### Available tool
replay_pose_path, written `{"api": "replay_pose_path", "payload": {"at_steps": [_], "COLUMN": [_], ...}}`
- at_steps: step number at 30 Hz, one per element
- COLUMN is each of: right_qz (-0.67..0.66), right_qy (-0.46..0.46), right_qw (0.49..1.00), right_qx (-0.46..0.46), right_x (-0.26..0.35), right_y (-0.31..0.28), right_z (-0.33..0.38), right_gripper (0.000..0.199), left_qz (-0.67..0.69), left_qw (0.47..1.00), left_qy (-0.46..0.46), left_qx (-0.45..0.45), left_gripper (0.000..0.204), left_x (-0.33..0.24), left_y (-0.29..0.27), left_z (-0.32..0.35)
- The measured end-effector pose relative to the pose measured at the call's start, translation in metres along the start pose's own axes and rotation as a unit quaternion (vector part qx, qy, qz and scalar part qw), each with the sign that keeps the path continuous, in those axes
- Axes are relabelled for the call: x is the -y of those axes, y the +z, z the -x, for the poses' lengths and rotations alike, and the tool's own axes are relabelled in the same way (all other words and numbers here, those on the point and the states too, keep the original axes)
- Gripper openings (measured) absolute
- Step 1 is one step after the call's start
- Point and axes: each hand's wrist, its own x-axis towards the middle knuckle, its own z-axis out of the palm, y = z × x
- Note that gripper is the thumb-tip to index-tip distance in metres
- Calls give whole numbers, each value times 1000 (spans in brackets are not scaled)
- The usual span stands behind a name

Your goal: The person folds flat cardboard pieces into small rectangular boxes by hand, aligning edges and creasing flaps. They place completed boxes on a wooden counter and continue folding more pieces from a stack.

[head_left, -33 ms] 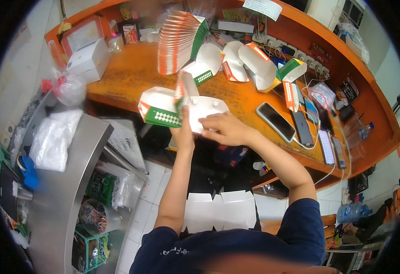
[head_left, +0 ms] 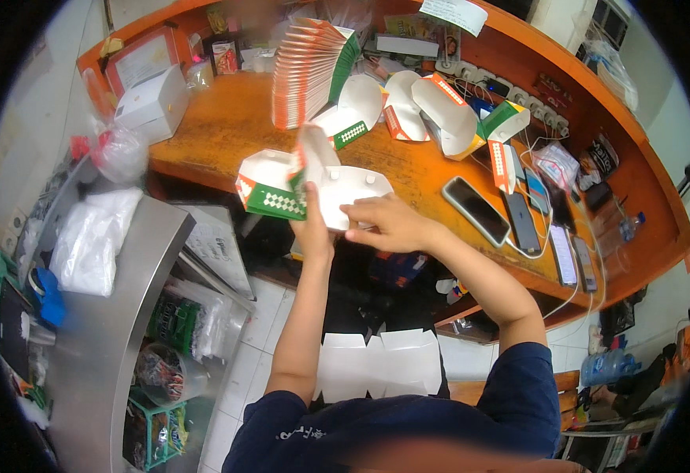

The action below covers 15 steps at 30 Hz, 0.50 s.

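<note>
A partly folded paper food box [head_left: 278,189], white inside with green, orange and white printing outside, is held over the table's near edge. Its raised wall stands between two opened-out white parts. My left hand [head_left: 313,225] is closed around the lower middle of the box, its thumb up against the raised wall. Across the right-hand white panel [head_left: 353,189] lie the curled fingers of my right hand [head_left: 392,223], gripping its near edge. Flat white cardboard blanks [head_left: 380,366] rest on my lap below.
A tall stack of nested boxes [head_left: 309,75] stands at the back of the orange table, with several shaped boxes [head_left: 447,114] to its right. Phones [head_left: 477,211] and charging cables lie at the right. A steel counter [head_left: 116,331] stands at the left.
The box's raised wall and left part have shifted slightly left along with my left hand. My right hand has barely moved.
</note>
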Motion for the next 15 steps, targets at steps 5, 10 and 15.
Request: {"api": "replay_pose_path", "payload": {"at_steps": [5, 10, 15], "right_qz": [-287, 482, 591], "right_qy": [17, 94, 177], "right_qw": [957, 834, 784], "right_qx": [-20, -252, -74], "right_x": [-37, -136, -183], "right_y": [-22, -35, -47], "right_z": [-35, -104, -127], "right_gripper": [36, 53, 31], "left_qz": [31, 6, -42], "left_qw": [995, 992, 992], "left_qy": [15, 47, 60], "left_qx": [-92, -118, -102], "left_gripper": [51, 49, 43], "left_x": [-24, -43, -47], "left_y": [-21, -48, -33], "left_z": [5, 16, 13]}}
